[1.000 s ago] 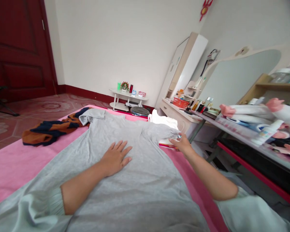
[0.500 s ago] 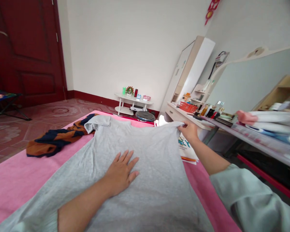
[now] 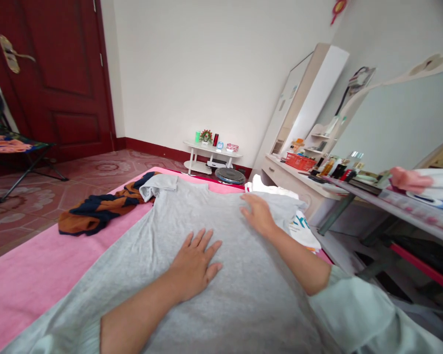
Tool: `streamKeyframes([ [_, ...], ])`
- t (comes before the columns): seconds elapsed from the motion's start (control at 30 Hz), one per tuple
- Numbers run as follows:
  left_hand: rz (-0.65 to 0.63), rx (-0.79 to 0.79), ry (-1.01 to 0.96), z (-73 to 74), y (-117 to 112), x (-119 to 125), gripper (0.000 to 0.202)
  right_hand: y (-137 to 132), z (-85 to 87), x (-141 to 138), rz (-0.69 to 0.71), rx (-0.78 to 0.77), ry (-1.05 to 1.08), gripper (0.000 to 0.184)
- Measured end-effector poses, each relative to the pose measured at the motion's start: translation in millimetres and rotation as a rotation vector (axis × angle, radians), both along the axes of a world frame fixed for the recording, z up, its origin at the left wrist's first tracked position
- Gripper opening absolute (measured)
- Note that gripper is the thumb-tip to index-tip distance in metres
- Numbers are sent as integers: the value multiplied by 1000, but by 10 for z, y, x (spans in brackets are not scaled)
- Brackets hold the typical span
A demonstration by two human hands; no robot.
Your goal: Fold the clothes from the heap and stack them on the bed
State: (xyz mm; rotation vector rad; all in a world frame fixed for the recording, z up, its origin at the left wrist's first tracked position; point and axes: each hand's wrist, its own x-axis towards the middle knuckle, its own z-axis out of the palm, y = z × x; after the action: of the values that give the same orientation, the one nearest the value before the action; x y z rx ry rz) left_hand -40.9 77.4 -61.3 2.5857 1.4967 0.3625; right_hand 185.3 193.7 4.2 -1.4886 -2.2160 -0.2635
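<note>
A grey T-shirt (image 3: 221,305) is spread over a pink cloth (image 3: 40,275), its neckline toward the far end. My left hand (image 3: 194,265) rests flat on the middle of the shirt, fingers spread. Near the right shoulder, my right hand (image 3: 257,214) lies on the fabric with fingers stretched out and nothing gripped. The left sleeve (image 3: 158,184) looks a little bunched. Beyond the right sleeve, a white printed garment (image 3: 304,231) is partly covered by the grey shirt.
An orange and navy garment (image 3: 99,211) lies left of the shirt. To the right are a dressing table with a red basket (image 3: 299,161) and a grey-edged table (image 3: 376,204) holding folded items. A small white stand (image 3: 212,150) stands by the far wall.
My right hand has let go of the right sleeve edge and moved inward onto the shirt's chest. The right sleeve now lies down over the white garment. The view has shifted slightly left.
</note>
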Motion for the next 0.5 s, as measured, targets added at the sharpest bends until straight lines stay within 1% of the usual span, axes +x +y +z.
streamKeyframes([
  [0.03,1,-4,0,8,-2,1,61,-11,-58,-187,121,-101,-34,40],
  [0.07,1,-8,-2,14,-4,2,61,-11,-126,-353,197,-172,-56,40],
  [0.13,0,-15,-11,23,-6,1,60,39,-271,-604,251,-257,-73,38],
  [0.23,-1,-22,-22,30,-5,-5,61,250,-440,-774,182,-314,-31,37],
  [0.3,-2,-30,-31,35,-5,-11,60,450,-491,-804,130,-338,6,38],
  [0.4,1,-39,-56,47,-10,-19,60,729,-493,-853,84,-363,46,37],
  [0.5,4,-36,-86,57,-22,-21,58,882,-468,-987,21,-370,110,32],
])
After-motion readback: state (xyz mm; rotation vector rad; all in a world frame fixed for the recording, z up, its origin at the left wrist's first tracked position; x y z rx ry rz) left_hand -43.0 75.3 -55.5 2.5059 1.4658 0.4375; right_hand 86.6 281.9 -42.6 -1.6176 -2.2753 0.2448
